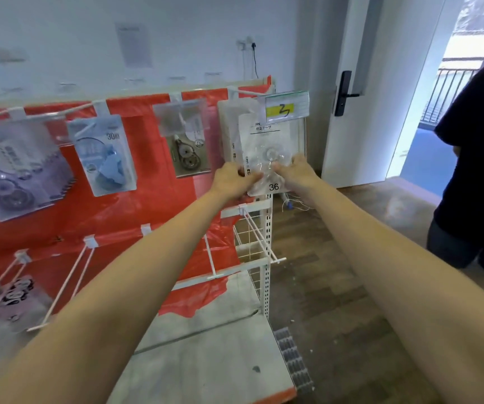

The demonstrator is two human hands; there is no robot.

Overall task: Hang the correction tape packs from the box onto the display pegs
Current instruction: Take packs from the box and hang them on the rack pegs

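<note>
L hand (229,180), R hand (296,170), tape pack (267,153) pinched btwn

You have a white correction tape pack (267,147) on the far-right top peg (248,93), hanging upright under a yellow price tag marked 3. Its clear blister faces you and "36" is printed at its lower edge. To its left, three more packs hang: grey-brown (189,147), blue (103,158), and purple (19,173), the last tilted.
</note>
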